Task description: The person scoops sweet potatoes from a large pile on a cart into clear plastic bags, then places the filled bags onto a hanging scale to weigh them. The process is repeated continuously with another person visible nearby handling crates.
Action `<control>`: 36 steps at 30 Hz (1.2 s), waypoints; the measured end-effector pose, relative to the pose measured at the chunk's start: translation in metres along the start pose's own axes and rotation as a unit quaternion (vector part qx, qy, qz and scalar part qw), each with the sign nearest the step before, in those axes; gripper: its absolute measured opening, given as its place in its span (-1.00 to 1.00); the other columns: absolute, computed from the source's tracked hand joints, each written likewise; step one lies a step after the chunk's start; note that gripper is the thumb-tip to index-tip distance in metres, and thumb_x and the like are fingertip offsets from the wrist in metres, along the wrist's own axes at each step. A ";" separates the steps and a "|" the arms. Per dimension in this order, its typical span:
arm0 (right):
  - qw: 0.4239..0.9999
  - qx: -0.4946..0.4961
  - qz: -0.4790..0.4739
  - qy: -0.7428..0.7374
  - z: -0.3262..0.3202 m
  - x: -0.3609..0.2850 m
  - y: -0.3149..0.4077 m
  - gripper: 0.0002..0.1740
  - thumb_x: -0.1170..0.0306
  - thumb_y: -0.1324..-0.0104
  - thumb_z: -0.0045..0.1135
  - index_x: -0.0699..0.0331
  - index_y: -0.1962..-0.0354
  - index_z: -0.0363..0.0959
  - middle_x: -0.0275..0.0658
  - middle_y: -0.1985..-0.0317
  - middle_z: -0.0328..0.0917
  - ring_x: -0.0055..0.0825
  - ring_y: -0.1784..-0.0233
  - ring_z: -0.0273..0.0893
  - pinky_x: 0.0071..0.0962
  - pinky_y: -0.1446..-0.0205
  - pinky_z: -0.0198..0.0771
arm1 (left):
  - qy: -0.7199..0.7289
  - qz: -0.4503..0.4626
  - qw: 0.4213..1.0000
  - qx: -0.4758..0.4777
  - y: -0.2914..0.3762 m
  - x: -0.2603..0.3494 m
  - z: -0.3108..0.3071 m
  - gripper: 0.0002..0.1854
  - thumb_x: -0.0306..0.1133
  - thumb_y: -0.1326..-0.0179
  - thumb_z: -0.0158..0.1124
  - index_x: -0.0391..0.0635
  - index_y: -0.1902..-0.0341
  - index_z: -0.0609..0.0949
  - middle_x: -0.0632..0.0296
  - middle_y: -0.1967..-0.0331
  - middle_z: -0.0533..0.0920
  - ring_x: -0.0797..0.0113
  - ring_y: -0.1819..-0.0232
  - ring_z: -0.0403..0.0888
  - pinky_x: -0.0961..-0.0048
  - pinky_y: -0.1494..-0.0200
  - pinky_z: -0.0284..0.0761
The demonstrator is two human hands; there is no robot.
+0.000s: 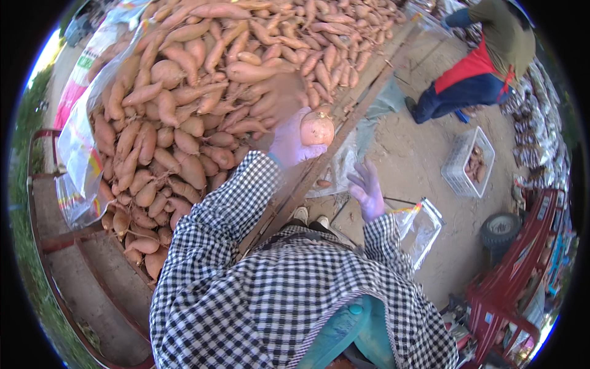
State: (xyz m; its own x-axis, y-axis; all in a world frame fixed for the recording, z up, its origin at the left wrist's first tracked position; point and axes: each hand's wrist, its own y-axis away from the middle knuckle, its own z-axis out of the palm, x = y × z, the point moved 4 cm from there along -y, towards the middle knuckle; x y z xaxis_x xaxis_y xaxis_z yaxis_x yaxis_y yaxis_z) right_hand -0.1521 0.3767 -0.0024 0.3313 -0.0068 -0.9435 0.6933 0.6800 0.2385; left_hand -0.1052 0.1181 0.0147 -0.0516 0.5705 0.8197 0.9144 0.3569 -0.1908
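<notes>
A large round sweet potato [317,129] rests in my left hand [290,138], which wears a thin purple glove and is held over the edge of the truck bed. My right hand [367,190], gloved alike, is raised to the right with its fingers spread and nothing in it. Beside my left hand a big heap of sweet potatoes [184,92] fills the bed up to its rusty metal edge [341,133]. Below my right hand, a clear plastic bag [417,228] hangs on a metal frame.
At the upper right a co-worker [479,69] in a red apron bends over. A white plastic crate [468,161] with sweet potatoes stands on the ground. Filled bags [534,129] line the far right, above a red vehicle [516,267]. Plastic sheeting [83,138] borders the heap.
</notes>
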 end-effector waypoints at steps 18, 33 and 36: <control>0.866 0.452 0.210 0.043 -0.329 0.168 0.252 0.23 0.06 0.14 0.54 0.26 -0.36 -0.03 0.00 -0.23 0.32 -0.11 -0.26 0.34 -0.22 -0.30 0.32 | -0.617 -0.115 0.776 -0.068 -0.137 -0.096 -0.142 -0.26 -0.09 -0.16 0.24 0.07 -0.42 0.24 0.08 -0.40 0.24 0.05 -0.42 0.15 0.16 -0.41 0.11; 0.739 0.197 0.499 0.407 -0.268 0.246 0.167 -0.18 0.17 -0.15 0.28 0.28 -0.29 0.14 -0.03 -0.19 0.40 -0.24 -0.29 0.36 -0.32 -0.33 0.27 | -0.715 -0.151 0.662 -0.166 -0.128 -0.048 -0.125 -0.24 -0.13 -0.23 0.20 -0.05 -0.45 0.16 0.21 -0.45 0.17 0.02 -0.38 0.19 0.18 -0.38 0.17; 0.747 0.222 0.487 0.394 -0.275 0.251 0.188 -0.20 0.19 -0.16 0.26 0.28 -0.29 0.15 -0.04 -0.18 0.41 -0.25 -0.27 0.38 -0.32 -0.33 0.28 | -0.637 -0.005 0.768 -0.072 -0.123 -0.050 -0.156 -0.26 -0.25 -0.19 0.24 -0.16 -0.41 0.21 0.06 -0.42 0.20 -0.02 -0.36 0.21 0.18 -0.39 0.14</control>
State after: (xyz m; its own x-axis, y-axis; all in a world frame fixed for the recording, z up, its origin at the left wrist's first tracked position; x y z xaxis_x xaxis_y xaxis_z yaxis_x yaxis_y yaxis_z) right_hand -0.1147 0.7044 -0.2575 0.4596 0.8851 -0.0729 0.5700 -0.2310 0.7885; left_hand -0.1525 -0.0697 0.0812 -0.3253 0.8615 -0.3898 0.9417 0.3326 -0.0507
